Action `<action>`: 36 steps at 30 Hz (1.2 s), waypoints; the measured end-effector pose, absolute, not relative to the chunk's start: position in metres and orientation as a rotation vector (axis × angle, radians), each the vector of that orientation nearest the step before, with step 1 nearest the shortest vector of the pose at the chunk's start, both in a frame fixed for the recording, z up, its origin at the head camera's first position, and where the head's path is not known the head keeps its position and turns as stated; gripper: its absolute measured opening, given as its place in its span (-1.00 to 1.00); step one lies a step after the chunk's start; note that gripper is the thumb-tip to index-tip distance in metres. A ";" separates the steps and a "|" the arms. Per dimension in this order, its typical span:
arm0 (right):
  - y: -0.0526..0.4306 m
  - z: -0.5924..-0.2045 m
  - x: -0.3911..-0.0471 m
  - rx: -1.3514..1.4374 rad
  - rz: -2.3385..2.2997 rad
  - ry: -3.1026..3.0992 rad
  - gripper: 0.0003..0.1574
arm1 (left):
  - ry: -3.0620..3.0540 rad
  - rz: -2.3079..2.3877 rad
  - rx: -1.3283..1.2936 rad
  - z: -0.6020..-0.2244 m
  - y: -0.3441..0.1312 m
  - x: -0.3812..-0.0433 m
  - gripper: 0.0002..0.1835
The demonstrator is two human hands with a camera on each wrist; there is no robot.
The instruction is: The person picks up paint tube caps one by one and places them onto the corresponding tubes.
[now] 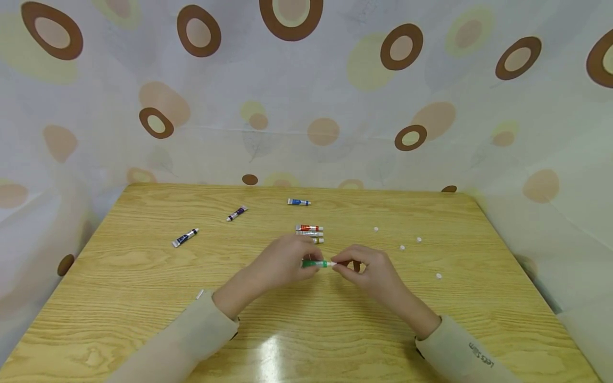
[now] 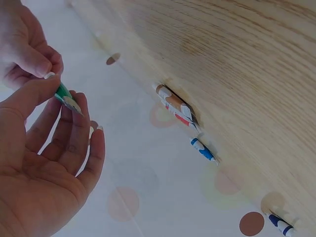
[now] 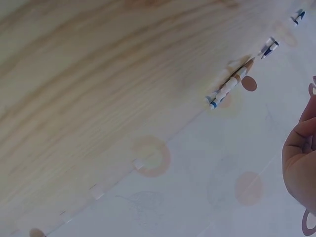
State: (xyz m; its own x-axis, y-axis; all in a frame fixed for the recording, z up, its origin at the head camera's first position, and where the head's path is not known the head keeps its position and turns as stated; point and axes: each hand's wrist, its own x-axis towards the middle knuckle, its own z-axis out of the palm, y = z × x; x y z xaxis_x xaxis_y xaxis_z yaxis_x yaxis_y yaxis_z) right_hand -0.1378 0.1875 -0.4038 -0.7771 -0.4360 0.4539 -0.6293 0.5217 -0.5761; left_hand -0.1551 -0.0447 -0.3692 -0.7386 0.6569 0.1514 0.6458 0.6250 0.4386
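Over the wooden table (image 1: 335,330), your left hand (image 1: 284,260) pinches a green tube (image 1: 313,264) by its body and your right hand (image 1: 377,268) its white tip (image 1: 331,264), an opposed hold that seemingly steadies it; three tubes (image 1: 308,228) lie side by side beyond.

Your left hand (image 1: 287,260) and right hand (image 1: 367,268) meet at the green paint tube (image 1: 313,263), blocking the frame's centre. Just above the left hand, the red paint tube (image 1: 308,228) and two tubes (image 1: 309,234) beside it bar a low forward pass. You can travel over bare wooden tabletop (image 1: 335,330) between your sleeves (image 1: 187,340) at lower centre, or along the frame's upper right, above the white caps (image 1: 402,247). Patterned cloth (image 1: 306,106) walls off the far edge and both sides.
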 end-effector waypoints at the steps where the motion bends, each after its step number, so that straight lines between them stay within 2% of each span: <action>1: 0.187 -0.403 -0.138 0.899 1.106 -2.509 -0.85 | 2.810 0.744 1.129 -0.369 -0.044 -0.155 -0.90; 19: 0.186 -0.402 -0.136 0.874 1.148 -2.511 -0.89 | 2.829 0.734 1.179 -0.366 -0.043 -0.153 -0.90; 36: 0.186 -0.400 -0.138 0.948 1.144 -2.464 -0.81 | 2.818 0.768 1.221 -0.361 -0.045 -0.152 -0.90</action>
State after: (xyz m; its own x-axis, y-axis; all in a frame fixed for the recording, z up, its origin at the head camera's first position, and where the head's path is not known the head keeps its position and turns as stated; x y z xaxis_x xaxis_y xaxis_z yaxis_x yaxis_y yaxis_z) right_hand -0.1382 0.1860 -0.4001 -0.7519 -0.4506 0.4813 -0.6584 0.4761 -0.5829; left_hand -0.1523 -0.0447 -0.3615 -0.7023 0.6807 0.2083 0.6923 0.5850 0.4224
